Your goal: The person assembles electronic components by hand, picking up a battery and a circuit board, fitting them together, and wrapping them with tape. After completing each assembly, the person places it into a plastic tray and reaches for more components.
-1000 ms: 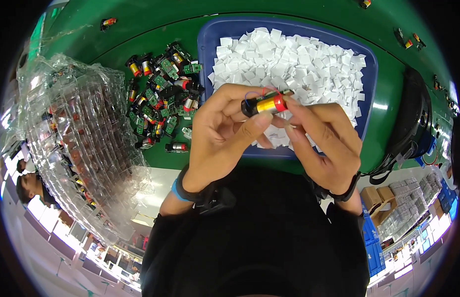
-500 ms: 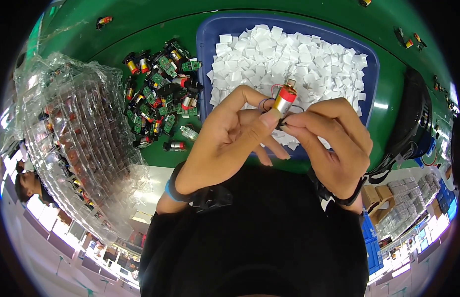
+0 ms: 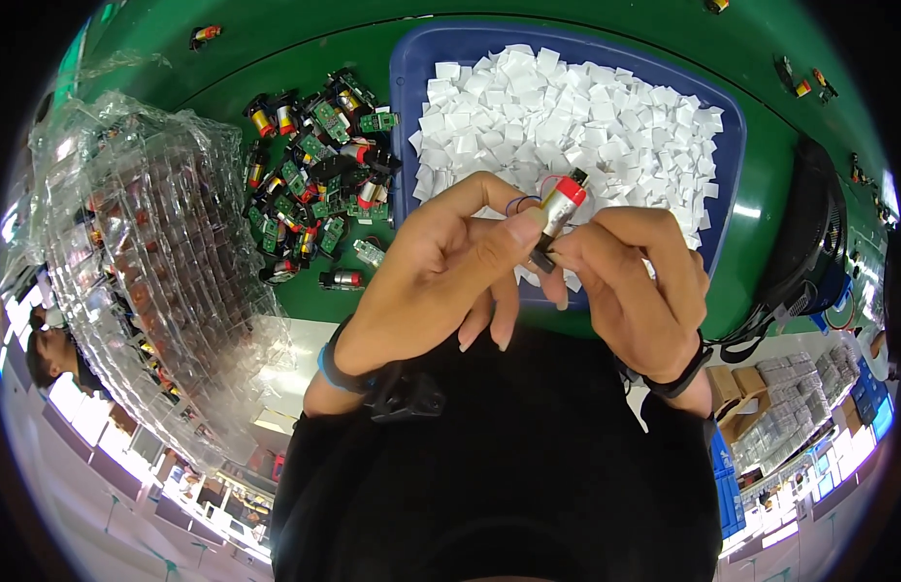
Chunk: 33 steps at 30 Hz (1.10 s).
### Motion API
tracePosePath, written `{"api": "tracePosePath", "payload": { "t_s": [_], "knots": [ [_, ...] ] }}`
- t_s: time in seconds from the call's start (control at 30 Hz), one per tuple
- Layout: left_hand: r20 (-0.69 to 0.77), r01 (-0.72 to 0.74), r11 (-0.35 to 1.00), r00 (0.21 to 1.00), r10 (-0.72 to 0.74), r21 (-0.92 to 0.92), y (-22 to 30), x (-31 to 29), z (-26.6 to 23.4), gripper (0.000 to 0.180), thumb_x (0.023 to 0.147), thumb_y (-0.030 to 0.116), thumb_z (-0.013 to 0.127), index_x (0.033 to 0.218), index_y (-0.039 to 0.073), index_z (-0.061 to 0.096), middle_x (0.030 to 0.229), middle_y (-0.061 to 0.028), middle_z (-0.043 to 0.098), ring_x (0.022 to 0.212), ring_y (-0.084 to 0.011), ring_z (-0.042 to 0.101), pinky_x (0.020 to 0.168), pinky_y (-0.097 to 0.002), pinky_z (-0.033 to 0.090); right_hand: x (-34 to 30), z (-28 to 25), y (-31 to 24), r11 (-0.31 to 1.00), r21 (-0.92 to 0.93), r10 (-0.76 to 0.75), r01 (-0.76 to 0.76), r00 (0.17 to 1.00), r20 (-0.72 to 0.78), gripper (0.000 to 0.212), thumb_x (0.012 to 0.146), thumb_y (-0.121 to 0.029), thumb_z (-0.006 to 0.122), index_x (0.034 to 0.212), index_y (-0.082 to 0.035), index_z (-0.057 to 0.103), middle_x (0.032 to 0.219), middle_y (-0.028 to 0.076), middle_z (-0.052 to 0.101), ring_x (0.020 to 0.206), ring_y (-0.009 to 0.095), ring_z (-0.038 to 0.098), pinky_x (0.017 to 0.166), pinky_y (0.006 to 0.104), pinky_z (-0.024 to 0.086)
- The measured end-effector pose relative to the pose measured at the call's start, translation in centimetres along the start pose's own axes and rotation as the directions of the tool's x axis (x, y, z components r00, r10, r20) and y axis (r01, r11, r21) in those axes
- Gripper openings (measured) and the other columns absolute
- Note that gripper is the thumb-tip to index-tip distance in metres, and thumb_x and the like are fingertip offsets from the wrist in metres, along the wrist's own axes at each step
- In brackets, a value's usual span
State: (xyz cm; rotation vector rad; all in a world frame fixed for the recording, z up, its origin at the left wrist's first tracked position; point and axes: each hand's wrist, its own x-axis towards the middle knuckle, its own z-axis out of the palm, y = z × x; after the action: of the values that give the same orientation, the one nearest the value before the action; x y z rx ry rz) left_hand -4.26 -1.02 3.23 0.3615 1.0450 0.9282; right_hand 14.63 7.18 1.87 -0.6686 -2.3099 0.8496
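My left hand (image 3: 441,267) holds a small cylindrical battery (image 3: 563,202) with a silver body and a red band. The battery tilts up to the right over the near side of a blue tray (image 3: 404,126). A dark connector tip sticks out of its upper end, and a thin wire (image 3: 524,201) loops beside it. At the lower end sits a black end piece (image 3: 542,258). The thumb and index finger of my right hand (image 3: 649,281) are pinched at that black piece; the fingertips partly hide the contact. White paper squares (image 3: 557,107) fill the tray.
Left of the tray lies a heap of batteries with green circuit boards (image 3: 319,184). Farther left, clear plastic blister trays (image 3: 159,262) are stacked. A black bag (image 3: 804,223) lies at the right. More battery pieces (image 3: 206,35) lie across the green table (image 3: 305,29).
The battery has turned slightly and more of its black lower end shows. A dark tip now points up where a metallic one showed before. My right hand has shifted a little left.
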Motion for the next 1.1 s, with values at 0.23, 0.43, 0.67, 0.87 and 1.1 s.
{"api": "tracePosePath", "payload": {
  "t_s": [0.23, 0.43, 0.67, 0.87, 1.1],
  "knots": [
    [-0.095, -0.092, 0.964, 0.988, 0.118, 0.248, 2.6, -0.8, -0.3, 0.024, 0.105, 0.023, 0.05, 0.113, 0.0, 0.053, 0.082, -0.0076, 0.068, 0.061, -0.0069, 0.058, 0.05, -0.0187, 0.039, 1.0, -0.5, -0.1, 0.998, 0.002, -0.068, 0.068, 0.997, 0.026, 0.031, 0.069, 0.005, 0.081, 0.098, -0.002, 0.073, 0.088, 0.008, 0.061, 0.065, 0.019, 0.063, 0.052, 0.0276, 0.048],
    [-0.133, -0.046, 0.265, 0.775, 0.617, 0.963, 12.8, 5.9, -10.3, 0.039, 0.099, 0.036, 0.057, 0.081, 0.002, 0.063, 0.064, -0.0093, 0.061, 0.055, -0.0174, 0.056, 0.054, -0.0355, 0.045, 0.2, -1.6, 0.4, 0.998, -0.056, -0.014, 0.018, 0.997, 0.081, 0.029, 0.072, 0.006, 0.079, 0.099, -0.002, 0.072, 0.086, 0.007, 0.059, 0.063, 0.019, 0.061, 0.051, 0.0293, 0.048],
    [0.292, 0.334, -0.464, 0.452, 0.843, 0.821, 13.6, 12.7, -25.7, 0.035, 0.098, 0.032, 0.055, 0.09, 0.0, 0.068, 0.078, -0.019, 0.069, 0.068, -0.0409, 0.062, 0.063, -0.0478, 0.05, -1.0, -1.9, 0.3, 1.0, -0.018, 0.025, -0.023, 0.993, 0.116, 0.023, 0.075, 0.005, 0.079, 0.096, -0.002, 0.073, 0.087, 0.009, 0.062, 0.064, 0.021, 0.062, 0.053, 0.0291, 0.047],
    [-0.007, 0.149, -0.21, 0.83, 0.558, 0.966, 15.9, 13.6, -24.7, 0.031, 0.097, 0.032, 0.058, 0.106, 0.005, 0.069, 0.087, -0.0177, 0.072, 0.078, -0.0411, 0.066, 0.074, -0.0465, 0.054, -1.2, -2.4, 0.8, 1.0, 0.014, 0.018, -0.019, 0.996, 0.089, 0.025, 0.073, 0.003, 0.08, 0.097, -0.003, 0.072, 0.087, 0.007, 0.061, 0.066, 0.021, 0.064, 0.052, 0.0284, 0.048],
    [-0.093, -0.301, 0.71, 0.884, 0.458, 0.637, 9.7, 6.7, -5.6, 0.032, 0.098, 0.012, 0.06, 0.127, 0.0, 0.055, 0.091, -0.0106, 0.073, 0.072, -0.009, 0.06, 0.057, -0.0231, 0.048, 0.6, -2.1, 0.8, 0.806, 0.442, 0.415, -0.393, 0.908, 0.052, 0.029, 0.085, -0.001, 0.073, 0.113, -0.001, 0.065, 0.106, 0.009, 0.067, 0.077, 0.016, 0.067, 0.06, 0.0273, 0.053]
  ]
}}
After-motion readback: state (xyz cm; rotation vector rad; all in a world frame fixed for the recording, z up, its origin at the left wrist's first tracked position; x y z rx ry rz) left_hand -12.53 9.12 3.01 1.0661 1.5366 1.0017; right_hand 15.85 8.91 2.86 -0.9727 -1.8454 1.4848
